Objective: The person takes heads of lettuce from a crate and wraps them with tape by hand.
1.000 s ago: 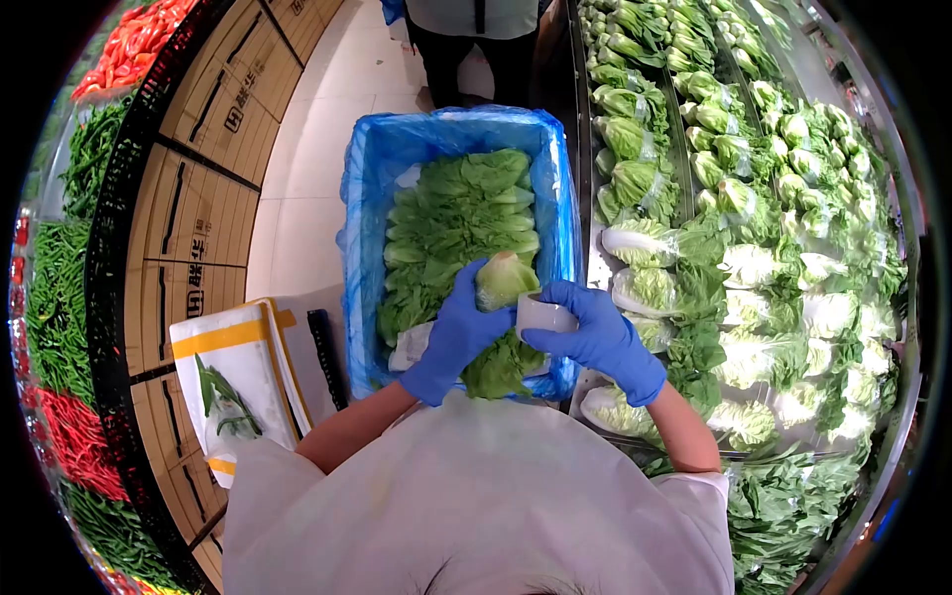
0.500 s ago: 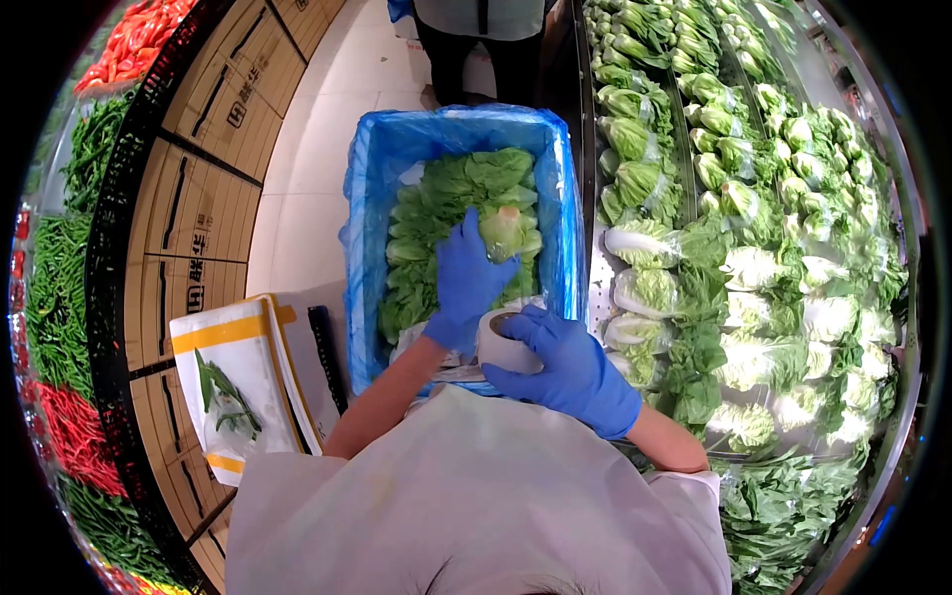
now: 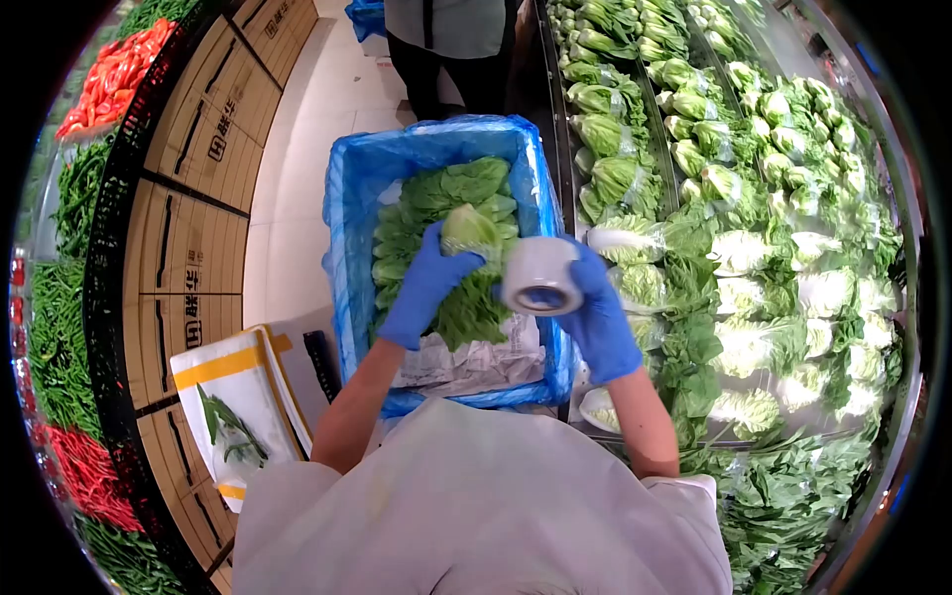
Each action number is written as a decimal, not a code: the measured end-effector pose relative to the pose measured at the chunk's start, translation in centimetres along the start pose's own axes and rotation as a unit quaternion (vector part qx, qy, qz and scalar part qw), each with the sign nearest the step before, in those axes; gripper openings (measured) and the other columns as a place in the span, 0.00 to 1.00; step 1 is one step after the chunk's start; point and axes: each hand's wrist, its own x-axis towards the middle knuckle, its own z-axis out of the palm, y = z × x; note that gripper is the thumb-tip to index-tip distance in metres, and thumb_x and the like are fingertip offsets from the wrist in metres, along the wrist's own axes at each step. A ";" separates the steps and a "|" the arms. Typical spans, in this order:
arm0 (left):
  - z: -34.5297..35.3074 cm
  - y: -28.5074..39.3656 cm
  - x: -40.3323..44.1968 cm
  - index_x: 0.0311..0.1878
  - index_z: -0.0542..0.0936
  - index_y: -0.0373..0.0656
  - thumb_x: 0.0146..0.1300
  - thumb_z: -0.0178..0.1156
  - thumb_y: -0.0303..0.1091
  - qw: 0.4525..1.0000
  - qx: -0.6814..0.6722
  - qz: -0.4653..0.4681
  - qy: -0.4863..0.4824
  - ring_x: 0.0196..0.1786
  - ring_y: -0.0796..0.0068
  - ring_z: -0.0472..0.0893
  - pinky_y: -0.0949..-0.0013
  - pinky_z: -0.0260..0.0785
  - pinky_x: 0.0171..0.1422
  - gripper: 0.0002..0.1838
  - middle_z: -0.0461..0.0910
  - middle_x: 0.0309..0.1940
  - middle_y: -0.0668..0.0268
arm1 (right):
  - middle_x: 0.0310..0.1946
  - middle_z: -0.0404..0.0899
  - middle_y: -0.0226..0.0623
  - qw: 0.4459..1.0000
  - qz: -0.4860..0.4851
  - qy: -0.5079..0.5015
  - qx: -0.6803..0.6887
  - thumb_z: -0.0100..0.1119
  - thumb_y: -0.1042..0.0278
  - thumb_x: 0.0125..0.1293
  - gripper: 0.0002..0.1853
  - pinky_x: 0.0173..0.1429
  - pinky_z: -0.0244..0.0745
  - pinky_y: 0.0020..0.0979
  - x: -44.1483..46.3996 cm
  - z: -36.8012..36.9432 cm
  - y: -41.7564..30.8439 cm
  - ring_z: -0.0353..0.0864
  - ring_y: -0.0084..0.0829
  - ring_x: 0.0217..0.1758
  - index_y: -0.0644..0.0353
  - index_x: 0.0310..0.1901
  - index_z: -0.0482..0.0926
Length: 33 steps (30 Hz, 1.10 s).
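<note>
In the head view, my left hand, in a blue glove, is closed around a head of leafy green lettuce. Its pale base points up and away from me, and its leaves hang toward me over a blue-lined crate. My right hand, gloved too, grips a thick white roll of plastic film just right of the lettuce. The roll's hollow core faces me. More lettuce fills the far part of the crate, and crumpled paper shows at its near end.
On the right, a display shelf holds rows of wrapped greens and cabbages. A white foam lid with loose leaves lies at left. Cartons and peppers line the left side. Another person stands beyond the crate.
My left hand has taken hold of a lettuce and lifted it from the near part of the crate, baring the paper. The roll has moved up and right in my right hand.
</note>
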 end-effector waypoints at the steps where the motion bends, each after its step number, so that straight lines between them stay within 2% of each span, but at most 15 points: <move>1: 0.1 -0.8 -0.2 0.60 0.61 0.40 0.45 0.66 0.40 1.000 0.003 0.000 -0.004 0.46 0.64 0.76 0.66 0.69 0.48 0.39 0.74 0.47 0.56 | 0.39 0.75 0.34 0.999 -0.002 -0.020 0.028 0.64 0.67 0.53 0.22 0.47 0.72 0.24 0.5 0.7 0.8 0.76 0.23 0.43 0.62 0.49 0.69; 3: 0.2 -2.9 -0.2 0.60 0.61 0.40 0.45 0.66 0.39 0.974 0.160 0.156 -0.045 0.49 0.65 0.76 0.65 0.68 0.50 0.38 0.74 0.48 0.56 | 0.40 0.75 0.35 0.998 0.043 -0.013 -0.036 0.64 0.67 0.53 0.21 0.49 0.72 0.25 1.4 1.5 1.5 0.76 0.24 0.44 0.63 0.48 0.70; 5: 1.1 0.5 -1.9 0.60 0.61 0.40 0.43 0.68 0.40 0.986 0.121 0.103 -0.045 0.51 0.66 0.74 0.66 0.66 0.53 0.41 0.73 0.49 0.55 | 0.40 0.75 0.35 0.994 0.041 -0.032 -0.101 0.63 0.66 0.54 0.21 0.50 0.72 0.26 2.1 -0.2 1.8 0.76 0.24 0.43 0.64 0.47 0.70; 9: 1.3 3.0 -3.6 0.62 0.61 0.39 0.39 0.71 0.43 0.993 0.114 -0.001 -0.029 0.54 0.66 0.72 0.68 0.64 0.57 0.46 0.71 0.52 0.54 | 0.39 0.76 0.35 0.999 0.028 0.022 0.005 0.60 0.65 0.56 0.18 0.47 0.73 0.24 0.9 -2.2 1.4 0.77 0.24 0.40 0.65 0.45 0.71; 11: 1.3 3.2 -4.1 0.60 0.63 0.38 0.42 0.70 0.43 0.992 0.105 -0.051 -0.044 0.52 0.69 0.73 0.69 0.64 0.56 0.42 0.72 0.50 0.57 | 0.44 0.74 0.42 0.998 0.032 0.023 -0.038 0.61 0.59 0.54 0.29 0.53 0.74 0.30 0.6 -3.6 2.5 0.77 0.30 0.45 0.69 0.52 0.66; 13: 1.6 3.8 -4.4 0.59 0.64 0.38 0.45 0.69 0.43 0.994 0.056 -0.071 -0.065 0.51 0.71 0.73 0.70 0.65 0.55 0.39 0.72 0.49 0.59 | 0.44 0.74 0.42 0.998 0.037 0.037 -0.020 0.62 0.59 0.53 0.29 0.51 0.75 0.29 0.3 -4.4 2.8 0.77 0.30 0.44 0.69 0.51 0.67; 15: 1.5 4.0 -4.2 0.57 0.65 0.38 0.48 0.67 0.43 0.993 0.006 -0.086 -0.081 0.49 0.73 0.73 0.70 0.65 0.54 0.36 0.72 0.48 0.61 | 0.37 0.76 0.35 0.999 -0.015 0.050 -0.009 0.60 0.66 0.56 0.17 0.45 0.74 0.25 0.2 -5.0 2.8 0.78 0.24 0.38 0.64 0.45 0.72; 18: 1.2 3.8 -4.1 0.55 0.67 0.40 0.52 0.64 0.43 0.976 -0.125 -0.146 -0.102 0.48 0.76 0.73 0.71 0.66 0.53 0.29 0.72 0.47 0.64 | 0.37 0.77 0.35 0.988 -0.028 0.095 -0.119 0.59 0.65 0.57 0.17 0.44 0.75 0.24 -0.3 -6.9 3.5 0.78 0.24 0.38 0.64 0.45 0.72; 20: 1.3 4.1 -3.9 0.58 0.66 0.40 0.56 0.59 0.40 0.952 -0.216 -0.181 -0.120 0.51 0.75 0.73 0.71 0.65 0.56 0.27 0.72 0.48 0.65 | 0.37 0.77 0.35 0.991 -0.050 0.112 -0.057 0.59 0.66 0.56 0.17 0.44 0.75 0.24 -1.1 -6.3 3.2 0.78 0.24 0.38 0.64 0.46 0.72; 22: 1.8 3.9 -3.2 0.58 0.66 0.40 0.56 0.59 0.40 0.960 -0.178 -0.176 -0.125 0.51 0.74 0.73 0.71 0.65 0.56 0.28 0.72 0.49 0.65 | 0.37 0.77 0.35 0.983 -0.089 0.156 0.037 0.59 0.69 0.55 0.17 0.43 0.75 0.24 -1.6 -5.1 2.4 0.78 0.24 0.38 0.64 0.46 0.72; 27: 4.0 4.8 1.3 0.57 0.67 0.39 0.52 0.63 0.38 0.942 -0.139 -0.214 -0.217 0.49 0.75 0.74 0.73 0.66 0.53 0.30 0.73 0.47 0.65 | 0.38 0.76 0.36 0.964 -0.108 0.238 0.052 0.58 0.72 0.56 0.15 0.43 0.76 0.25 -2.9 -9.0 2.8 0.78 0.27 0.38 0.64 0.46 0.72; 29: 6.5 5.5 4.8 0.57 0.66 0.39 0.49 0.66 0.40 0.961 -0.076 -0.170 -0.204 0.48 0.74 0.74 0.73 0.66 0.53 0.33 0.73 0.46 0.64 | 0.38 0.76 0.37 0.952 -0.114 0.271 0.088 0.57 0.72 0.56 0.15 0.42 0.76 0.26 -4.6 -10.6 3.6 0.78 0.27 0.38 0.65 0.45 0.72; 30: 8.1 6.2 7.0 0.58 0.65 0.39 0.47 0.67 0.42 0.981 0.096 -0.013 -0.166 0.49 0.70 0.74 0.70 0.66 0.53 0.36 0.73 0.47 0.61 | 0.38 0.76 0.37 0.947 -0.130 0.279 0.090 0.57 0.71 0.57 0.15 0.42 0.76 0.26 -5.3 -11.6 4.5 0.78 0.27 0.38 0.65 0.46 0.72; 32: 12.1 8.4 11.5 0.60 0.62 0.38 0.44 0.68 0.47 0.890 0.357 0.269 -0.092 0.49 0.60 0.73 0.65 0.65 0.55 0.42 0.71 0.48 0.55 | 0.38 0.77 0.38 0.935 -0.137 0.316 0.082 0.57 0.71 0.57 0.15 0.41 0.76 0.26 -6.8 -12.9 5.6 0.78 0.27 0.38 0.65 0.46 0.72; 33: 14.5 9.8 13.7 0.61 0.60 0.38 0.42 0.69 0.49 0.806 0.444 0.387 -0.060 0.50 0.55 0.72 0.61 0.65 0.56 0.45 0.70 0.50 0.51 | 0.37 0.77 0.38 0.928 -0.130 0.343 0.071 0.57 0.71 0.57 0.15 0.41 0.76 0.26 -7.1 -13.5 6.0 0.78 0.26 0.37 0.65 0.45 0.72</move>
